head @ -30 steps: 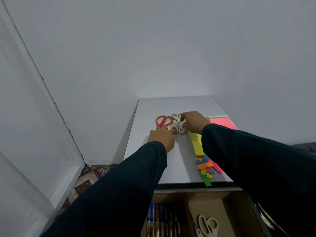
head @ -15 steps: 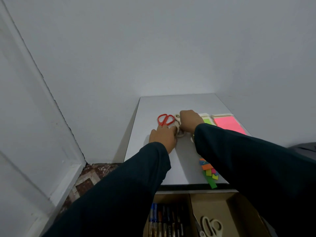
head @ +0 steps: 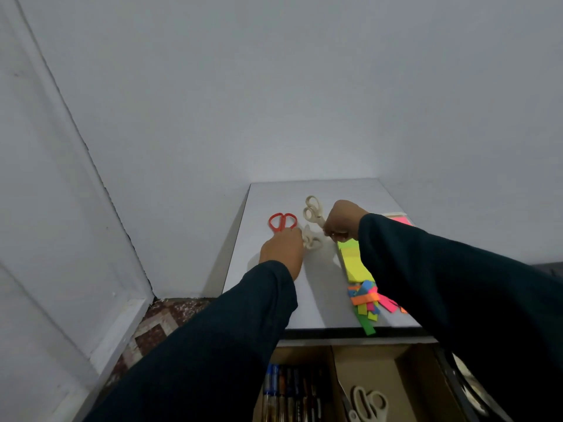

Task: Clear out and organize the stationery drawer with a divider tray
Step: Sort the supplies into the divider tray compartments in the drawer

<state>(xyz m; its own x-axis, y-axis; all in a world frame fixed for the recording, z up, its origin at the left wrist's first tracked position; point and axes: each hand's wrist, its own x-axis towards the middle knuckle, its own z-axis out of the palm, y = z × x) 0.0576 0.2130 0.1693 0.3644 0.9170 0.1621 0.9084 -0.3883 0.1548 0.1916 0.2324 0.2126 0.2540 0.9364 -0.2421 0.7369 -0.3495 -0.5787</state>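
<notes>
Right hand: I see my right hand (head: 342,221) curled round the blade end of a cream scissors (head: 313,212), its handles pointing away toward the wall.
Left hand: my left hand (head: 282,248) rests knuckles-up on the bench (head: 320,278), fingers bent over a second cream scissors (head: 311,239) (whether it truly grips, I cannot tell).
Red scissors: the red scissors (head: 282,222) lie just beyond the left hand.
Sticky notes: a yellow-green pad (head: 353,260) lies just below the right hand, loose coloured flags (head: 367,300) nearer me.
Drawer: the divider tray (head: 368,370) shows pens (head: 289,391) left, a third scissors (head: 365,402) right.
</notes>
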